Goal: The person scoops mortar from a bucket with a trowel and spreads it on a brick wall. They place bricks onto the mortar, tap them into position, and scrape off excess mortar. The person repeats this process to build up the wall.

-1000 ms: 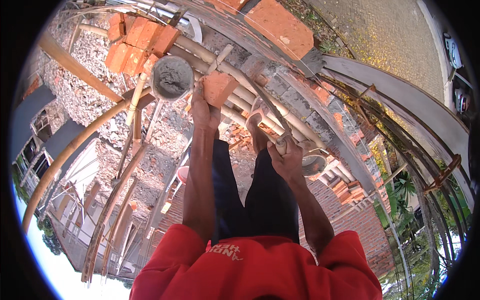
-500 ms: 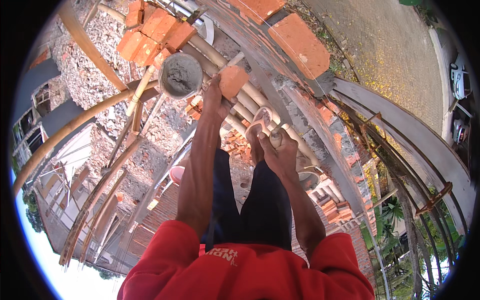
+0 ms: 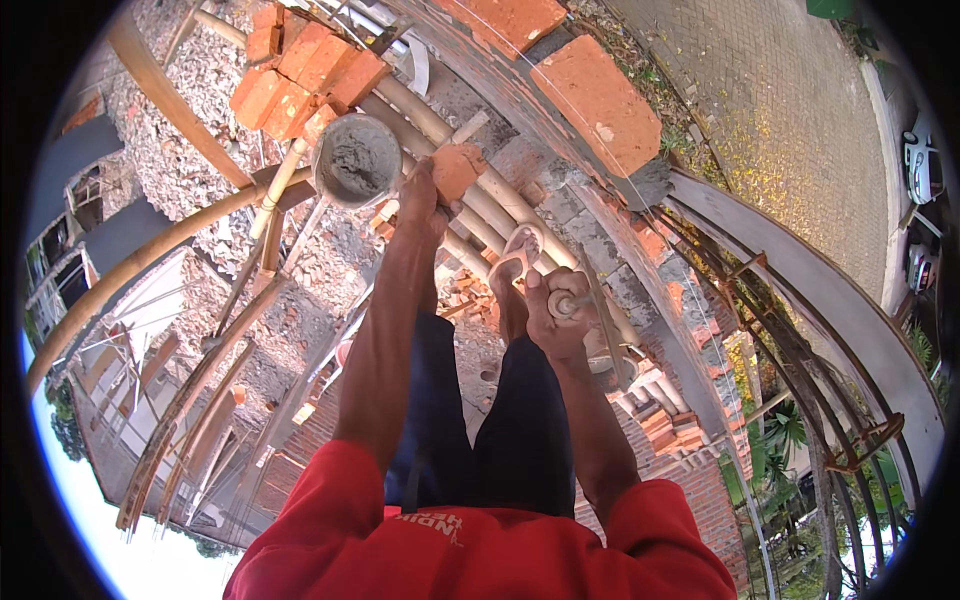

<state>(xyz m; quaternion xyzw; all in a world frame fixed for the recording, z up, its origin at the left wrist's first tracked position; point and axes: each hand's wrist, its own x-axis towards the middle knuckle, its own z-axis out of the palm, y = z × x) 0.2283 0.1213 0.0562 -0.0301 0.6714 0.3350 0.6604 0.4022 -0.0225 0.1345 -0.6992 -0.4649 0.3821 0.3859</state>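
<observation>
My left hand [image 3: 422,198] is closed around the edge of an orange brick [image 3: 459,172], held up just right of a grey bucket [image 3: 385,190] with wet mortar [image 3: 358,163] in it. In my right hand [image 3: 556,322], the fingers wrap round the handle of a trowel [image 3: 566,304], whose rounded butt faces up. Its narrow grey blade seems to stretch along the far side of that hand, mostly edge-on. To the right runs the brick wall, with a large orange brick [image 3: 598,105] lying on its top course beside a taut string.
Bamboo poles [image 3: 487,212] form the scaffold under my sandalled foot [image 3: 515,262]. A brick stack [image 3: 310,75] sits beyond the bucket. More bricks [image 3: 668,420] lie lower right. Rubble lies far below on the left; a paved lane [image 3: 760,130] runs beyond the wall.
My right hand has turned and come slightly nearer, and the trowel's blade has swung from pointing away along the wall to the hand's right side. My left hand with the brick has shifted slightly left.
</observation>
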